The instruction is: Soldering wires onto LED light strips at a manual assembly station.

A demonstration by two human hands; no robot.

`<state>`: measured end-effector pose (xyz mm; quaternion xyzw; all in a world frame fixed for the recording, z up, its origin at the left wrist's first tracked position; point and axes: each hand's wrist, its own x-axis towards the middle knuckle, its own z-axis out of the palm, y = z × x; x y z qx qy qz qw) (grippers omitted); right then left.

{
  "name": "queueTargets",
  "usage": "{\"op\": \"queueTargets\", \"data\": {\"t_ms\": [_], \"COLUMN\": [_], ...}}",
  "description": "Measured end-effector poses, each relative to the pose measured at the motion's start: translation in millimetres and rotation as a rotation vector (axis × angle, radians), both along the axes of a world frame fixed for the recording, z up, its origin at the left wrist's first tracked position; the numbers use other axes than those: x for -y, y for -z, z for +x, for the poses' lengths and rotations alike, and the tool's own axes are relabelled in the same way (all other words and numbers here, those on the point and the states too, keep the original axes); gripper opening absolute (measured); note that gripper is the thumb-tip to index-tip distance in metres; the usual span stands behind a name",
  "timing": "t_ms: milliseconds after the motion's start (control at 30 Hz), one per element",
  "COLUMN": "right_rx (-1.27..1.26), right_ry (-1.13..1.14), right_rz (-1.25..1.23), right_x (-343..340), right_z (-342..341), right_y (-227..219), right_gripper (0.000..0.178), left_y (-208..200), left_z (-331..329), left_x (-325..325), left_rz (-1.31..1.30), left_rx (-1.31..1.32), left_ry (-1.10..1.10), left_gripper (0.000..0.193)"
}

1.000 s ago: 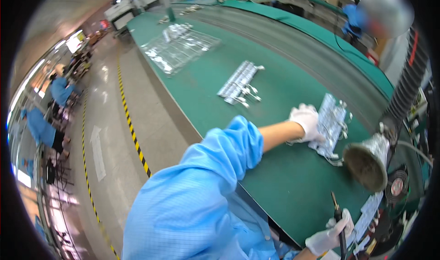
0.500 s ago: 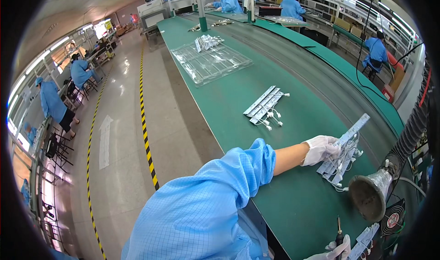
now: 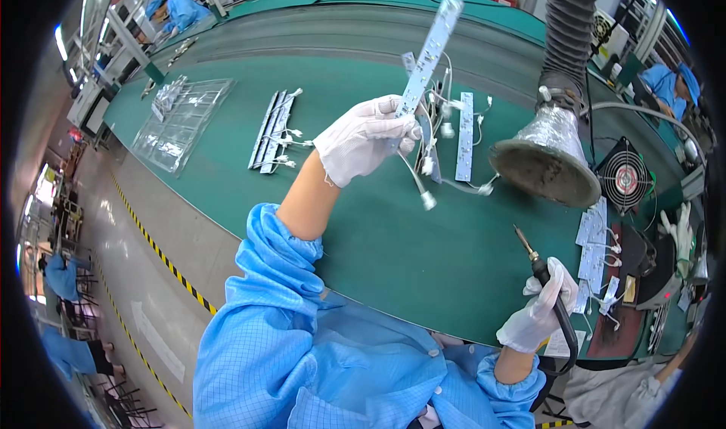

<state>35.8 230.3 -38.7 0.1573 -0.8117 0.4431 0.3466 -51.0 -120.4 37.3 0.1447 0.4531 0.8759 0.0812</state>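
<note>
My left hand [image 3: 369, 138], in a white glove, is closed round a light-blue LED strip board [image 3: 429, 55] that sticks up at a slant. Beneath and behind it, more boards with white wires and plugs hang or lie; whether these are also gripped I cannot tell. One separate LED strip [image 3: 465, 136] lies on the green table just right of them. My gloved right hand [image 3: 538, 308] grips a soldering iron [image 3: 541, 269], its tip angled up and left above the table, apart from the boards.
A foil-wrapped fume hood [image 3: 546, 157] on a ribbed hose hangs right of the boards. Further right are a small fan [image 3: 626, 178] and several stacked LED strips [image 3: 592, 240]. To the left lie a bundle of strips [image 3: 272, 133] and a clear plastic tray [image 3: 181, 130]. A co-worker's sleeve [image 3: 635, 395] shows at lower right.
The view has swung to the right. My left hand has raised a board from the pile, leaving one strip lying apart. My right hand, still holding the iron, now shows fully.
</note>
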Motion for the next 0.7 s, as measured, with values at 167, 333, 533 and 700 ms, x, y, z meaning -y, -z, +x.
{"op": "queueTargets", "data": {"t_ms": [167, 333, 533, 700], "right_rx": [0.038, -0.01, -0.15, 0.006], "right_ry": [0.011, 0.017, 0.015, 0.023], "right_rz": [0.049, 0.108, 0.18, -0.073], "right_x": [-3, -5, -3, -2], "right_z": [4, 2, -2, 4], "right_y": [-6, -3, -8, -7], "right_gripper": [0.053, 0.053, 0.045, 0.03], "left_y": [14, 25, 15, 3], "left_z": [-5, -14, -3, 18], "left_x": [-16, -29, -12, 5], "left_rz": [-0.463, -0.365, 0.294, 0.092], "left_rx": [0.237, 0.113, -0.041, -0.055], "left_ry": [-0.264, -0.259, 0.01, 0.407], "left_gripper": [0.025, 0.026, 0.022, 0.027]}}
